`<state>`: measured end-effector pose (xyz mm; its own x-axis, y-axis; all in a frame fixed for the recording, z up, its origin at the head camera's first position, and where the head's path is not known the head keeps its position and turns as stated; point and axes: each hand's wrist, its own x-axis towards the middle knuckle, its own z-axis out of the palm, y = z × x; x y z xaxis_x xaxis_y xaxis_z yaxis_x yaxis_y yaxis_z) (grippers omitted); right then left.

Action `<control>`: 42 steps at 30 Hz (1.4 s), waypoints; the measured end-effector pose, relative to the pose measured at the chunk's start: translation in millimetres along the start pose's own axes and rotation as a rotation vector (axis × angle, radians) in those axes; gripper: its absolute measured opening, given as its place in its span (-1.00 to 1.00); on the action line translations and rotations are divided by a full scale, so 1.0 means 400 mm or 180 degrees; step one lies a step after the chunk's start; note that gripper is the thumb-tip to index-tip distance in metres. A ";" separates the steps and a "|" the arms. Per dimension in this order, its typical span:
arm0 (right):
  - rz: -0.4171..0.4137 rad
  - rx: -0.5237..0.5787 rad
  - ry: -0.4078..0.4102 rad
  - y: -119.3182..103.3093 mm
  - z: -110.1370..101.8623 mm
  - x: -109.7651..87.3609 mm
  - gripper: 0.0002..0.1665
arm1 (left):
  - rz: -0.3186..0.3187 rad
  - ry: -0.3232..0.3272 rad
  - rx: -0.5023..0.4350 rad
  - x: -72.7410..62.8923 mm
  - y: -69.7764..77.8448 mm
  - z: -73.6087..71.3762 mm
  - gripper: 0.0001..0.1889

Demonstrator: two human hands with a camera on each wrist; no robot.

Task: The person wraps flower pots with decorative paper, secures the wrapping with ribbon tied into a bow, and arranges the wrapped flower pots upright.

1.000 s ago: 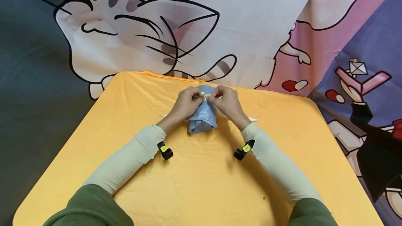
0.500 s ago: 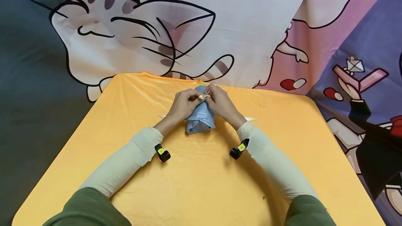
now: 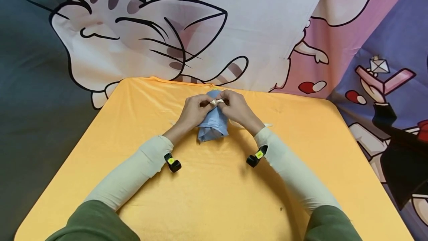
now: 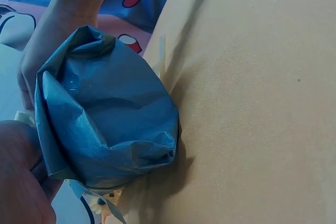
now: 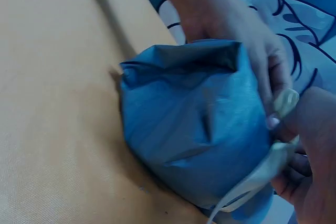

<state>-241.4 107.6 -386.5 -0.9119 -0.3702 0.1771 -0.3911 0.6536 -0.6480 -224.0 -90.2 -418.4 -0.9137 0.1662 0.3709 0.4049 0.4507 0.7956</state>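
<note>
A blue paper-wrapped bundle lies near the back of the table, its folded end towards me. Over its top runs a cream ribbon. My left hand pinches a small loop of that ribbon between thumb and finger. Close against it, my right hand pinches the ribbon from the other side. In the right wrist view, a loose ribbon tail hangs down the bundle's side. The left wrist view shows the creased end of the blue bundle; the knot area is mostly hidden there.
Ribbon ends stick out on the right and left of the bundle. A yellow cloth covers the table. Behind its far edge hangs a cartoon-printed backdrop. A tiny dark speck lies at the front right.
My right hand has moved in closer to the left, and the stretch of ribbon between my hands has gathered into a small loop. The bundle stays in place.
</note>
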 end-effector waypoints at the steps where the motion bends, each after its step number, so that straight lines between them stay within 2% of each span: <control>1: 0.0023 0.0036 -0.0011 0.001 -0.004 -0.001 -0.76 | -0.0005 0.0001 -0.0011 0.000 -0.001 0.000 -0.90; 6: 0.0163 0.0462 -0.0019 0.010 -0.016 -0.004 -0.73 | -0.0048 0.0008 -0.0034 -0.005 -0.001 0.002 -0.89; 13: 0.0678 0.1661 -0.0099 0.025 -0.038 0.015 -0.76 | -0.0133 0.0059 0.0011 -0.010 -0.003 0.006 -0.90; 17: 0.0865 0.2074 -0.0214 0.036 -0.053 0.031 -0.71 | -0.0193 0.0114 -0.0042 -0.010 -0.004 0.010 -0.91; 20: 0.0774 0.1852 -0.0334 0.044 -0.060 0.031 -0.73 | -0.0221 0.0124 -0.0095 -0.009 -0.003 0.012 -0.92; 25: 0.0469 0.0766 -0.0301 0.052 -0.064 0.012 -0.73 | -0.0401 0.0198 -0.0256 -0.001 -0.004 0.020 -0.86; 28: 0.0566 0.0552 -0.0247 0.054 -0.061 -0.003 -0.71 | -0.0566 0.0278 -0.0375 0.001 -0.003 0.023 -0.82; 34: 0.1026 0.0796 -0.0238 0.052 -0.059 -0.033 -0.63 | -0.0778 0.0420 -0.0506 -0.005 0.005 0.024 -0.80; 38: 0.1305 0.1043 -0.0298 0.054 -0.062 -0.049 -0.57 | -0.0855 0.0561 -0.0476 -0.011 0.010 0.021 -0.81; 40: 0.1401 0.1155 -0.0356 0.056 -0.060 -0.056 -0.56 | -0.0898 0.0585 -0.0417 -0.015 0.011 0.021 -0.79; 42: 0.1432 0.1217 -0.0415 0.058 -0.055 -0.061 -0.56 | -0.0956 0.0524 -0.0372 -0.021 0.011 0.021 -0.77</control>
<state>-231.1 146.4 -389.6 -0.9453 -0.2060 -0.2528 0.1239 0.4902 -0.8628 -215.0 -82.4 -422.1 -0.9785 -0.1063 0.1770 0.1292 0.3532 0.9266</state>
